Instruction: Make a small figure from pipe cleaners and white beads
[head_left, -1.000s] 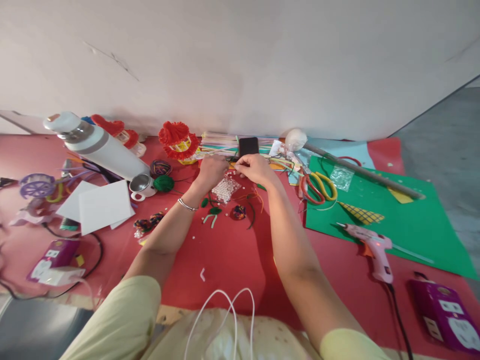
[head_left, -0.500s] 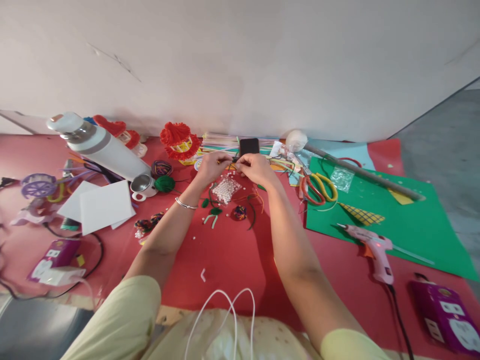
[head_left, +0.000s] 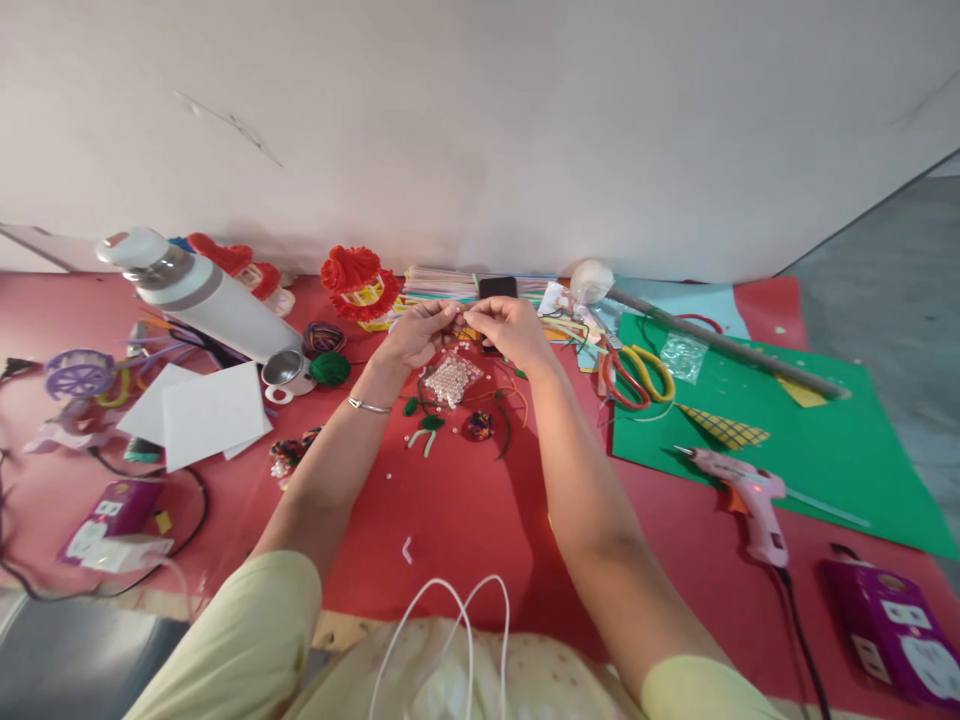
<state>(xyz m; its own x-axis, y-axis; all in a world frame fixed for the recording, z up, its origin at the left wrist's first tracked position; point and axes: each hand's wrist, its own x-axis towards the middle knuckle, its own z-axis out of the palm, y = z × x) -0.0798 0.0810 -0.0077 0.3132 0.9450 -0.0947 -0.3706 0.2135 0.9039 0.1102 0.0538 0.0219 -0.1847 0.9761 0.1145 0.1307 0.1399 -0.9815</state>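
My left hand (head_left: 420, 334) and my right hand (head_left: 507, 328) meet fingertip to fingertip over the back of the red table (head_left: 465, 530). Both are pinched closed; whatever lies between the fingers is too small to make out. Just below them is a heap of white pearl beads (head_left: 450, 380) on clear plastic. Nearer to me lie a multicoloured yarn ball (head_left: 480, 426), a dark green yarn piece (head_left: 431, 423) and pale bent strips (head_left: 421, 440). Behind my right hand a black phone (head_left: 498, 289) is partly covered.
On the left stand a white bottle (head_left: 202, 295), a steel-lined cup (head_left: 286, 372), green yarn (head_left: 328, 369) and white cards (head_left: 214, 412). To the right are scissors (head_left: 651, 376), a green sheet (head_left: 832, 450), a pink glue gun (head_left: 750, 490) with its cord, and a purple power box (head_left: 889, 630).
Both hands have turned and lifted slightly, with the left palm now showing more. The fingertips have come together. Things on the table stay where they were.
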